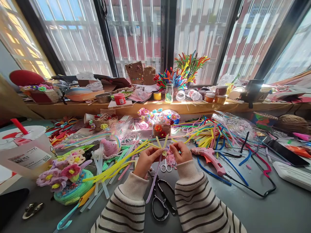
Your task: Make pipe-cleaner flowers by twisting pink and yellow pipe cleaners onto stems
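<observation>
My left hand (148, 158) is closed in a pinch on a few crossed pipe cleaners, yellow ones pointing up and a lilac pipe cleaner (154, 183) hanging down towards me. A small yellowish coil (165, 152) shows at the crossing, between my hands. Just to the right, my right hand (181, 152) has thumb and forefinger pinched together close to the coil; what they hold, if anything, is too small to make out. Below my hands lie large black-handled scissors (161, 202), with small white-handled scissors (166, 167) behind them.
A pink glue gun (212, 158) with a black cord lies at right, near loose pipe cleaners (206, 136). Left are yellow pipe cleaners (114, 168), glue sticks (100, 168), a flowered green craft piece (73, 184) and a drink cup (28, 152). Jars (221, 94) crowd the sill.
</observation>
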`<state>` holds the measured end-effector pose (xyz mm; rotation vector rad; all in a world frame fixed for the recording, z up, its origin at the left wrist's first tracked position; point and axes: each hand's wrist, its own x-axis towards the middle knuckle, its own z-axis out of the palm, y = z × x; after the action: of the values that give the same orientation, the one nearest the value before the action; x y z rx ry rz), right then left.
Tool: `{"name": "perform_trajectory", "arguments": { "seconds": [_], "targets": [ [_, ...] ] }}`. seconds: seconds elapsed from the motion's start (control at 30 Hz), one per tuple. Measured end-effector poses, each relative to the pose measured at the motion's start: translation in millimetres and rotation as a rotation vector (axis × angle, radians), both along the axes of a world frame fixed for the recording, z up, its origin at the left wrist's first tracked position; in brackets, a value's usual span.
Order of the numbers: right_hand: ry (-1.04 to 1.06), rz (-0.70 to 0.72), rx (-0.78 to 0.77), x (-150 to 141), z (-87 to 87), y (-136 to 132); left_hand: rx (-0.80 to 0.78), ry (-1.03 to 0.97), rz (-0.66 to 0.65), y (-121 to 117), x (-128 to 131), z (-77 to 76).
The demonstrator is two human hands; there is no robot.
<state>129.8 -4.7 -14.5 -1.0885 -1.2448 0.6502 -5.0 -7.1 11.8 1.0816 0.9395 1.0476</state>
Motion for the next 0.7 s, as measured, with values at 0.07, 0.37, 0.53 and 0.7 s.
{"name": "perform_trajectory", "arguments": {
  "seconds": [0.07, 0.37, 0.53, 0.7],
  "targets": [
    [-0.234, -0.104, 0.136, 2.0, 5.3, -3.8, -0.039, -0.019, -0.004, 0.0, -1.2, 1.7],
    [-0.6, 0.072, 0.075, -5.4, 12.1, -16.8, -0.006, -0.004, -0.006, -1.0, -0.9, 1.7],
    [-0.584, 0.087, 0.075, -4.4, 13.9, -17.5, 0.051, 0.061, -0.01, 0.7, -0.3, -1.4],
    [-0.429, 0.007, 0.037, -10.5, 10.2, -16.6, 0.181, 0.083, 0.01, 1.0, 2.8, -3.9]
  ]
}}
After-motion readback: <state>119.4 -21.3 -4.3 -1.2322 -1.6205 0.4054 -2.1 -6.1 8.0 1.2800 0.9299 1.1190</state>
